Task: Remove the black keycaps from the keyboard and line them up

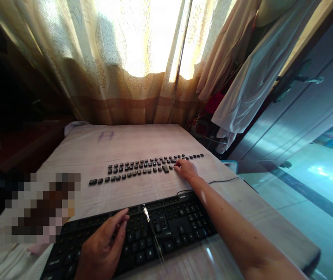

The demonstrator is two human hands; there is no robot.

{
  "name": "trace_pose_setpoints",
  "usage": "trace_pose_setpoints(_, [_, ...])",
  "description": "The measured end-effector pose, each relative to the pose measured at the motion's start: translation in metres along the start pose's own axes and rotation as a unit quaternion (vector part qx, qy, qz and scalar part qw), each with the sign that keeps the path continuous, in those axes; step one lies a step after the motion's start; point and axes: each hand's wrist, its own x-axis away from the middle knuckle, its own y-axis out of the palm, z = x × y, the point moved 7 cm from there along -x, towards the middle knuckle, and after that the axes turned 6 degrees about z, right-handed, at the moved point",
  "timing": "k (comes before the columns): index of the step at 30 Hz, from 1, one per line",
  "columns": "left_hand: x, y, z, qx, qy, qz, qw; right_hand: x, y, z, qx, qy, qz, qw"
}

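Note:
A black keyboard (180, 229) lies at the table's near side, with keycaps gone from much of its left and upper part. My left hand (103, 241) rests over its left half, thumb and forefinger stretched out with a small gap and nothing visible between them. Slim metal tweezers (151, 227) lie slantwise across the keyboard. Beyond it, loose black keycaps (129, 174) stand in several rows on the cloth. My right hand (185, 169) reaches to the right part of these rows, its fingertips closed together on a small keycap (175, 167), mostly hidden by the fingers.
A pale cloth covers the table (143, 140). The keyboard's cable (223, 181) runs off to the right. A blurred-out patch (42, 210) covers the left side. Curtains (105, 89) hang behind, with hung clothes (239, 97) and a door (294, 101) at the right.

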Motion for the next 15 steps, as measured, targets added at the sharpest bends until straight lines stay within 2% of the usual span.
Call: trace_pose_setpoints(15, [0.0012,0.0009,-0.0012,0.014,-0.011,-0.001,1.000,0.0050,-0.0034,-0.0001,0.004,0.000,0.000,1.000])
